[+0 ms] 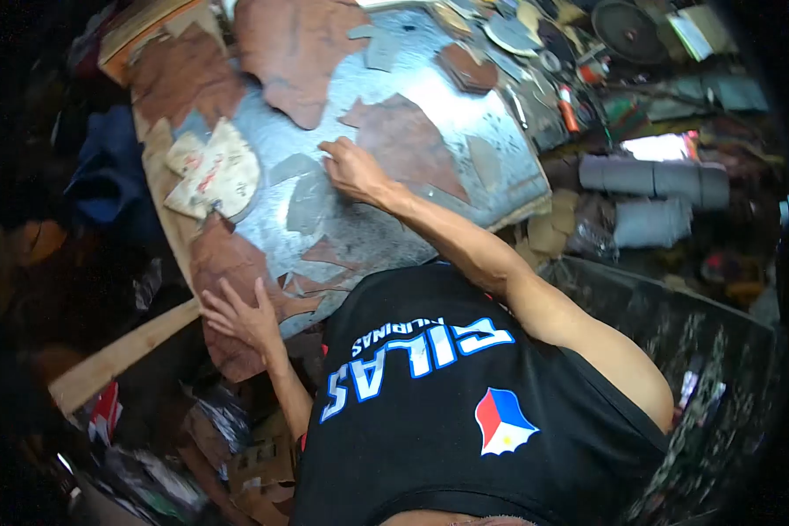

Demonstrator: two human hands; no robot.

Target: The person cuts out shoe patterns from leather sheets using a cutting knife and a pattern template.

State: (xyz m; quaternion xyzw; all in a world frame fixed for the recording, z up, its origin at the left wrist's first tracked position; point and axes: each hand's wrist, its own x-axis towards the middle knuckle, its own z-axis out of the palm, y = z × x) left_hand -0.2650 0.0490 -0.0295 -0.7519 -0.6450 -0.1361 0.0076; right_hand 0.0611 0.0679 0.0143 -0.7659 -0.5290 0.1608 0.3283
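My left hand (pixel 241 317) lies with fingers spread on a brown leather piece (pixel 226 247) that overhangs the near left edge of the metal-topped table (pixel 373 226). Over the table's middle, my right hand (pixel 356 172) is closed, its fingers curled; whatever they hold, if anything, cannot be made out. Grey flat pieces (pixel 305 207) lie just left of that hand. To its right is another brown leather piece (pixel 412 145). Narrow leather scraps (pixel 329 254) rest near my body. A cream flat piece (pixel 223 175) with red marks sits beyond my left hand.
Larger brown leather pieces (pixel 298 53) cover the table's far side. A stack of brown pieces (pixel 467 68) stands at the far right corner. Beyond are cluttered tools, an orange-red handled item (pixel 568 110) and a grey roll (pixel 653 180). A wooden bar (pixel 123 355) juts out left.
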